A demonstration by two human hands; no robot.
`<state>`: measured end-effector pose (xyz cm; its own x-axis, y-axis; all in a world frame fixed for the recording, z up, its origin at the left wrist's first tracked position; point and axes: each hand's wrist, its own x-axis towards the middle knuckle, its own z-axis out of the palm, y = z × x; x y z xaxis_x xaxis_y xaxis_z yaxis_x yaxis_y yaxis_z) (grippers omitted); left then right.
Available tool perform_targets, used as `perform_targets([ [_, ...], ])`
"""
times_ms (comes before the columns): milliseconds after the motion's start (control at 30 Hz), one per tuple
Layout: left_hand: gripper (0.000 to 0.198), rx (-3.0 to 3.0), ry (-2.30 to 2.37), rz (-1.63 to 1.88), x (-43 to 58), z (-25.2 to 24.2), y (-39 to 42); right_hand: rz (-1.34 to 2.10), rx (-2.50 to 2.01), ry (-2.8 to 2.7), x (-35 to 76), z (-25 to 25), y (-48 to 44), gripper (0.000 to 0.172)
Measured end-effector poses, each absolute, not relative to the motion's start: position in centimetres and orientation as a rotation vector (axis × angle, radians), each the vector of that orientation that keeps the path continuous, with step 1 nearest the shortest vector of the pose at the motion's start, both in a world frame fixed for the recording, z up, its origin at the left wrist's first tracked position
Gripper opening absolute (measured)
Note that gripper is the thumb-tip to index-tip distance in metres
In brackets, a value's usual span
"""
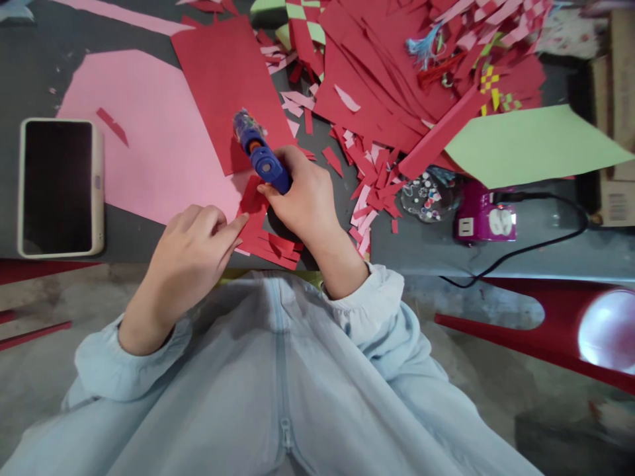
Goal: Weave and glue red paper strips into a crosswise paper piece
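Observation:
My right hand (pixel 307 195) is closed around a blue hand tool (pixel 270 170) with a round pivot-like disc, an orange band and a clear, speckled end pointing away from me. Its exact kind is hard to make out. Under that hand lies a red paper piece (pixel 255 210) near the table's front edge. My left hand (pixel 191 248) has its fingers curled, with the forefinger and thumb at the left edge of this red paper. Cut red strips (pixel 280 250) lie just in front of me. Beneath and beyond are a red sheet (pixel 233 86) and a large pink sheet (pixel 149 132).
A phone (pixel 58 188) lies at the left. Red sheets (pixel 377 73) and paper scraps (pixel 377 178) cover the back right. Further right are a green sheet (pixel 536 145), a bead dish (pixel 429 197), a purple box (pixel 485 215) with a black cable (pixel 520 248), and cardboard (pixel 618 119).

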<state>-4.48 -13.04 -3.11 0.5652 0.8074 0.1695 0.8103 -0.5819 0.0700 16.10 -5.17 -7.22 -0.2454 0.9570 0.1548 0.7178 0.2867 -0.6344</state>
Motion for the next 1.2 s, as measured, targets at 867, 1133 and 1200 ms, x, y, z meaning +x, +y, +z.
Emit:
perform_targets([
  [867,0.033,-2.751,-1.325,-0.037,-3.7,-1.3,-12.6,0.597,-1.461,-2.016,16.1,-7.6,-5.2,0.031],
  [1133,0.034,-2.682,-1.273,-0.045,-3.8,-1.4,-13.3,0.602,-1.476,-2.004,15.9,-7.1,-5.3,0.030],
  [1200,0.035,-2.680,-1.264,-0.037,-3.9,-1.3,-13.4,0.612,-1.487,-1.999,15.9,-7.1,-5.3,0.030],
])
